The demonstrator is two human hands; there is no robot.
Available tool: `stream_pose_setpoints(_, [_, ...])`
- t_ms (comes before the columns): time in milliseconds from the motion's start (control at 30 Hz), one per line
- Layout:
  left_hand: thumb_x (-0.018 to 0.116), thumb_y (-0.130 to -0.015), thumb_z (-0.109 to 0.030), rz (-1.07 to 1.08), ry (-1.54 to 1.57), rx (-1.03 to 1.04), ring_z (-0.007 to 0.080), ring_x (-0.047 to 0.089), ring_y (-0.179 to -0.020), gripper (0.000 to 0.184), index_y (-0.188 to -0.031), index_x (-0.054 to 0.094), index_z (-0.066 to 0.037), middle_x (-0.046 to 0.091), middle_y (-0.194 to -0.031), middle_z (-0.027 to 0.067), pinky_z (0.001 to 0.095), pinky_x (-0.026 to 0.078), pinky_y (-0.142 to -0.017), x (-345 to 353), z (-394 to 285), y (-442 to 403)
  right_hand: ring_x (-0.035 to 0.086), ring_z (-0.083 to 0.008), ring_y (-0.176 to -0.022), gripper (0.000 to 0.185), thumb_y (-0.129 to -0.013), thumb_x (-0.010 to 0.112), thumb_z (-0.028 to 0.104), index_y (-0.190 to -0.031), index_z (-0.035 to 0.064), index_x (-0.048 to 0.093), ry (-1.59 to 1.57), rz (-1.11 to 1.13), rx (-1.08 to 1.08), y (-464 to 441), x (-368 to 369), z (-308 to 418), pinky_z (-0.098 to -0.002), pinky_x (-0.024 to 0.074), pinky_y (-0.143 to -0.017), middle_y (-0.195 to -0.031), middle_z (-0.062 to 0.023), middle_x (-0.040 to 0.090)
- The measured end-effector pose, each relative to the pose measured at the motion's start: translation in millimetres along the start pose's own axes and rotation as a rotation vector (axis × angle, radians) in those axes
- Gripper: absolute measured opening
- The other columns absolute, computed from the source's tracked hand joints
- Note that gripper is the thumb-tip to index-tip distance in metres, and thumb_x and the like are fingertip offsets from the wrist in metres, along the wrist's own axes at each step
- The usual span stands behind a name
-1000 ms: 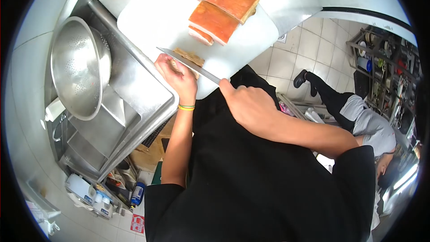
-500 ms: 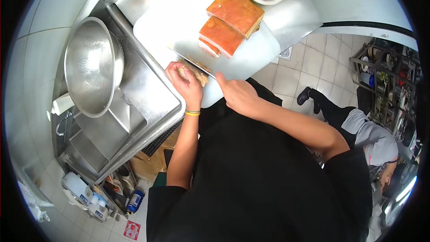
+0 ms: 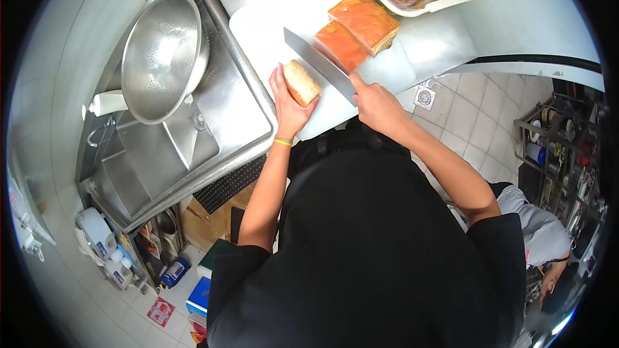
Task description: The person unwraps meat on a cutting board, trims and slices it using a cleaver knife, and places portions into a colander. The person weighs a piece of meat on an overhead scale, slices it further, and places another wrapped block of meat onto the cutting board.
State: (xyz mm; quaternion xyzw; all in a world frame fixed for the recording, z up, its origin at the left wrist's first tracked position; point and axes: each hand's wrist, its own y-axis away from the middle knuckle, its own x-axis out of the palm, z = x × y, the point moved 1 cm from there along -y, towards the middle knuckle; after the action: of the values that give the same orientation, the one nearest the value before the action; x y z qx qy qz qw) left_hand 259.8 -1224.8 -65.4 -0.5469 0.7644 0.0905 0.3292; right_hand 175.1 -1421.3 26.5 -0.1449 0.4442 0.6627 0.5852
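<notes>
My left hand [image 3: 291,108] is closed around a pale tan block of meat [image 3: 301,82], apparently pork belly, on the white cutting board [image 3: 264,32]. The thumb lies along its near end and the fingers along its left side. My right hand [image 3: 379,106] grips the handle of a wide-bladed knife [image 3: 317,63]. The blade slants up and left over the board, apart from the block. Just beyond the blade lie slabs of pork belly with glossy orange-brown skin [image 3: 364,22], one partly against another.
To the left, a perforated steel colander [image 3: 161,58] stands tilted at the steel sink [image 3: 148,174]. A white tray of plastic-wrapped meat [image 3: 425,6] sits at the back right. On the right, another person [image 3: 535,219] bends near a loaded metal rack [image 3: 561,135].
The knife has moved off the meat block, away to the right, and more of its blade shows. My left hand still holds the block. The view has shifted, and the other person has moved.
</notes>
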Motion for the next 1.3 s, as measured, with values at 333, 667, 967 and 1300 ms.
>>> stream_pose_setpoints(333, [0.071,-0.065,-0.007,0.280,-0.567,-0.052,0.0422,0.037,-0.127,0.095,-0.147,0.024,0.003,0.038,-0.135,0.0239,0.0538,0.025,-0.110,-6.9,-29.2,-14.5,0.063,-0.0486,-0.079,0.026,-0.088,0.056,-0.001,-0.108,-0.0013,0.040,-0.099,-0.047,0.012,7.6,3.4,-0.8,-0.0559,0.0474,-0.069,-0.078,-0.0294,0.064])
stream_pose_setpoints(667, [0.071,-0.066,-0.006,0.249,-0.514,-0.021,0.0479,0.035,-0.128,0.093,-0.142,0.023,0.014,0.037,-0.134,0.0315,0.0504,0.026,-0.111,-3.2,-20.4,-16.8,0.067,-0.0418,-0.068,0.032,-0.078,0.060,-0.002,-0.104,-0.0018,0.042,0.058,-0.040,-0.085,18.2,8.4,36.3,-0.0494,0.0535,-0.060,-0.068,-0.0228,0.065])
stream_pose_setpoints(967, [0.069,-0.065,-0.004,0.261,-0.512,-0.018,0.0459,0.038,-0.122,0.089,-0.141,0.026,0.014,0.038,-0.131,0.0298,0.0538,0.026,-0.109,-1.6,-21.9,-21.8,0.065,-0.0446,-0.074,0.038,-0.072,0.060,-0.010,-0.105,-0.0040,0.041,-0.038,-0.053,-0.090,-30.0,24.6,44.4,-0.0511,0.0509,-0.061,-0.077,-0.0271,0.064])
stream_pose_setpoints(1300, [0.070,-0.062,-0.006,0.266,-0.485,-0.008,0.0425,0.039,-0.121,0.090,-0.142,0.030,0.009,0.041,-0.125,0.0269,0.0509,0.025,-0.109,-4.2,-22.5,-20.5,0.067,-0.0424,-0.079,0.042,-0.075,0.063,-0.003,-0.111,-0.0028,0.042,-0.019,0.080,0.000,-12.0,36.3,27.7,-0.0509,0.0526,-0.065,-0.080,-0.0257,0.067])
